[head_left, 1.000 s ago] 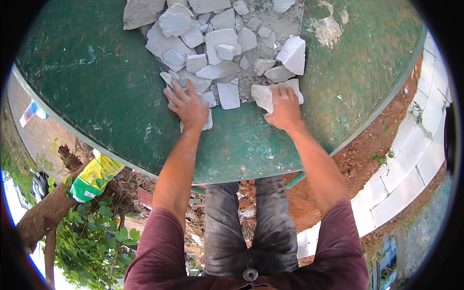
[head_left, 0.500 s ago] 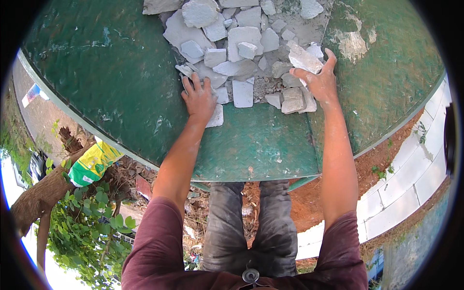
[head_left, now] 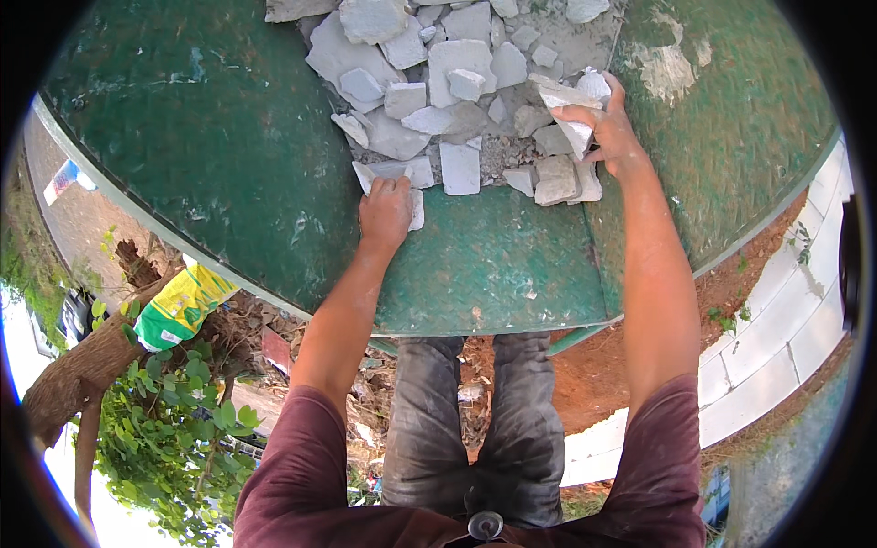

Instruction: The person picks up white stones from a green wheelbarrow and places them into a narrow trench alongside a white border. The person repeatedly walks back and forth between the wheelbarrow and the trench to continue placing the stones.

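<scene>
Bright daylight fills the scene, washing the paving (head_left: 766, 368) at right nearly white and blowing out the lower left. Fisheye distortion bows the worktop (head_left: 201, 137), black fills the corners, and blue fringing tints the left rim.

The top edge cuts off the rubble heap (head_left: 463, 64) and the green surface (head_left: 493, 274); the left hand (head_left: 385, 212) hides its own fingertips, its grip on a pale piece (head_left: 396, 169) unclear; the right hand (head_left: 614, 137) partly covers its chunk (head_left: 562, 93); the lower edge crops the maroon shirt (head_left: 393, 527)
</scene>
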Motion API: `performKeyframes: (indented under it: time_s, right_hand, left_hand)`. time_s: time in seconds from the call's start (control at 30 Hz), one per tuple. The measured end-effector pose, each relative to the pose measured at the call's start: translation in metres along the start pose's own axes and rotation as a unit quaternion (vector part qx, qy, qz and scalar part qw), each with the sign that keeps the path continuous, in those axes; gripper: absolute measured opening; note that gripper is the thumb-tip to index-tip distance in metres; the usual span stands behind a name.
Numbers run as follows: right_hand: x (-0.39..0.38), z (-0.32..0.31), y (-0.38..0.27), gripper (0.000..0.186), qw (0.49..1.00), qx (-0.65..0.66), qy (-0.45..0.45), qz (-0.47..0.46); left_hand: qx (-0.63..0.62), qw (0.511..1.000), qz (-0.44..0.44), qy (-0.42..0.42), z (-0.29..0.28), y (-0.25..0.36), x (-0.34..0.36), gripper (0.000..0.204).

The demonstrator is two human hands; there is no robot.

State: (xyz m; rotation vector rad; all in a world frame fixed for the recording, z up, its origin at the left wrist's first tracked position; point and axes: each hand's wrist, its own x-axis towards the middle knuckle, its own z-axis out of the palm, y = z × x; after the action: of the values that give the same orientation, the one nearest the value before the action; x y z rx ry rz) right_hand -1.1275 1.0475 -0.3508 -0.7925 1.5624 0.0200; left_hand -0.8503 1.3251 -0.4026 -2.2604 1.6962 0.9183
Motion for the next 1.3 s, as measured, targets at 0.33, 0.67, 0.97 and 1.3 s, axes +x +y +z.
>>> performKeyframes:
  time_s: [0.33,0.67,0.97,1.3]
  right_hand:
    - [0.016,0.015,0.031,0.129,0.963,-0.205,0.048,-0.171]
    - [0.004,-0.006,0.04,0.111,0.985,-0.015,-0.044,-0.169]
    - [-0.105,0.003,0.077,0.103,0.902,0.394,-0.152,-0.09]
    - [-0.399,-0.005,0.133,0.115,0.761,0.617,-0.18,-0.093]
  left_hand:
    - [0.127,0.976,0.092,-0.15,-0.019,0.01,-0.019,0.056]
    - [0.131,0.967,0.119,-0.181,-0.012,-0.009,-0.003,0.064]
    - [0.018,0.996,0.061,-0.06,-0.086,0.031,-0.015,0.049]
    - [-0.229,0.971,0.062,-0.006,-0.218,0.114,-0.199,0.047]
